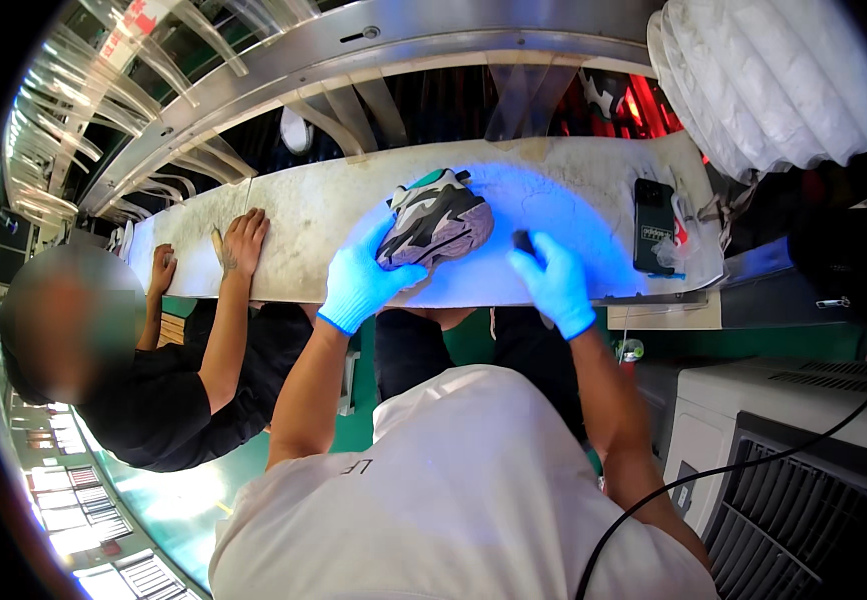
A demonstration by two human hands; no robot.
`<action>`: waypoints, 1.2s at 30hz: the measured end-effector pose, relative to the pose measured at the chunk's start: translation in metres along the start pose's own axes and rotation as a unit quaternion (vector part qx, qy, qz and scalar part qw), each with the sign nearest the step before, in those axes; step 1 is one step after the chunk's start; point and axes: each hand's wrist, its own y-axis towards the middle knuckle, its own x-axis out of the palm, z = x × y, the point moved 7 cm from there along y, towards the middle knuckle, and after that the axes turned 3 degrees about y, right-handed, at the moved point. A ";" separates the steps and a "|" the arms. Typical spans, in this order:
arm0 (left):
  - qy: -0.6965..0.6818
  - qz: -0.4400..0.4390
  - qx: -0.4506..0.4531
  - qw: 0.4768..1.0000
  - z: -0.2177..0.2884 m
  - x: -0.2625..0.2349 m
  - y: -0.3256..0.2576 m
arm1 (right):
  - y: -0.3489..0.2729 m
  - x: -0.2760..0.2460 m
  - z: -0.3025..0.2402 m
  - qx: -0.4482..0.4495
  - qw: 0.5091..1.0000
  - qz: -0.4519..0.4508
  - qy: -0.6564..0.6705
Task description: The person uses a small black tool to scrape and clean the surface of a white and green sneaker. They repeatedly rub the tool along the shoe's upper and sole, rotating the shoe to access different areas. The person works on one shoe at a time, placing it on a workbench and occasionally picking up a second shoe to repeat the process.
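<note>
A grey, white and teal sneaker [436,220] lies on the pale workbench [323,200], lit by a blue-violet glow. My left hand [361,283], in a blue glove, grips the sneaker at its near end. My right hand [556,281], also blue-gloved, is closed around a small dark torch-like object [523,241] aimed at the shoe, just right of it.
A co-worker in black sits at my left with both hands [244,240] flat on the bench. A black phone [652,224] lies at the bench's right end. White ribbed ducting [773,80] hangs upper right. A white machine [783,440] with a black cable stands lower right.
</note>
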 end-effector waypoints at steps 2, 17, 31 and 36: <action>-0.019 -0.002 0.015 1.000 0.000 -0.001 0.003 | -0.007 0.010 -0.012 -0.053 0.999 0.003 0.011; 0.006 -0.009 -0.033 0.999 0.006 -0.001 -0.001 | 0.024 0.026 -0.015 -0.031 0.993 -0.031 -0.111; -0.060 0.005 0.001 0.998 -0.016 -0.007 -0.013 | 0.047 -0.061 0.015 0.062 0.960 0.161 -0.221; -0.271 0.032 -0.063 0.960 -0.068 0.023 -0.040 | 0.050 -0.069 0.037 -0.034 0.941 0.237 -0.239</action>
